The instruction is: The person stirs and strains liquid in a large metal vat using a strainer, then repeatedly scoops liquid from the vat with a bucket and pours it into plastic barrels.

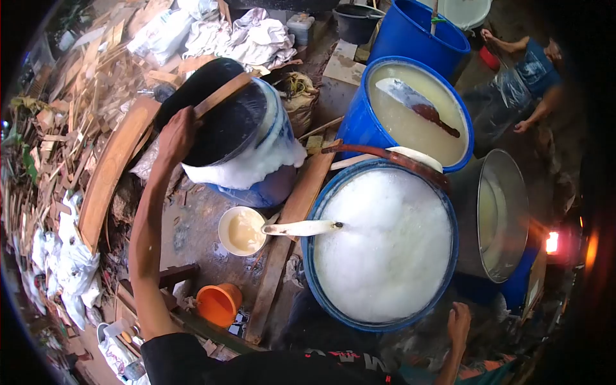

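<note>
My left hand (177, 133) is closed around the end of a wooden bar (221, 94) that lies across a large dark round lid (199, 138). The lid is tilted over a blue drum (273, 186), and white foam (247, 160) spills down the drum's side. Right in front of me stands another blue drum (307, 256), filled to near its rim with white froth (385, 256). By its lower right edge hangs my right hand (459, 323), fingers loosely bent and apart, with nothing visible in it. A long-handled white dipper (301, 228) rests across this drum's left rim.
A white bucket (224, 240) of pale liquid and an orange bucket (218, 305) stand on the floor. Behind are a blue drum (350, 131) of cloudy liquid and a metal pot (513, 218). Scrap wood (70, 115) piles up left. A person (536, 77) stands far right; flame glows nearby.
</note>
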`<state>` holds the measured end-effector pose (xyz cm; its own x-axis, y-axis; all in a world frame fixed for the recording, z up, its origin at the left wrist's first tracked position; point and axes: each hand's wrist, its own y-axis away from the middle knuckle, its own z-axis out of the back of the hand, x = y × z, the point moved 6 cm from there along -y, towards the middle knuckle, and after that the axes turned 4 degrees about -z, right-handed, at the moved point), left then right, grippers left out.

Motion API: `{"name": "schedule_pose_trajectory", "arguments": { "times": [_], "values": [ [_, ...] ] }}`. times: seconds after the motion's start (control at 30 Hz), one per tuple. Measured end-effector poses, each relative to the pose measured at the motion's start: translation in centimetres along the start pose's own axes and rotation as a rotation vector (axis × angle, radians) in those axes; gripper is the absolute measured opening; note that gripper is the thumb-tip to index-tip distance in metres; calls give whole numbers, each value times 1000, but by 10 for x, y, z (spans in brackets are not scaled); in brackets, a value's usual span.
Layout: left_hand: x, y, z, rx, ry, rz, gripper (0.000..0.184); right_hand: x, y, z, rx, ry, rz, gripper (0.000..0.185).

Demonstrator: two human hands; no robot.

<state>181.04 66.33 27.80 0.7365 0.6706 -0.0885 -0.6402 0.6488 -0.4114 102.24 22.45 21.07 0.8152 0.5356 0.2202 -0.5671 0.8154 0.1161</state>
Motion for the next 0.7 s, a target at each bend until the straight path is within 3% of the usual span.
{"name": "schedule_pose_trajectory", "arguments": {
  "times": [0.23, 0.27, 0.3, 0.33, 0.47, 0.57, 0.7],
  "values": [
    [55, 81, 61, -100, -328, 182, 32, -10, -14, 8, 9, -49, 33, 24],
    [46, 85, 70, -42, -293, 249, 33, -10, -15, 16, -47, -58, 59, 23],
    [22, 79, 82, 152, 8, 572, 33, -6, -24, 24, -84, -117, 121, 24],
    [-19, 80, 67, 202, 92, 503, 35, 12, -34, 39, -84, -79, 60, 26],
    [-179, 82, 26, 289, 135, 95, 44, 33, -65, 77, -254, -41, 179, 29],
    [-255, 88, 22, 335, 81, -47, 51, 49, -100, 91, -310, -137, 302, 28],
    [-320, 87, 32, 380, -40, -115, 61, 75, -146, 95, -446, -203, 622, 29]
  ]
}}
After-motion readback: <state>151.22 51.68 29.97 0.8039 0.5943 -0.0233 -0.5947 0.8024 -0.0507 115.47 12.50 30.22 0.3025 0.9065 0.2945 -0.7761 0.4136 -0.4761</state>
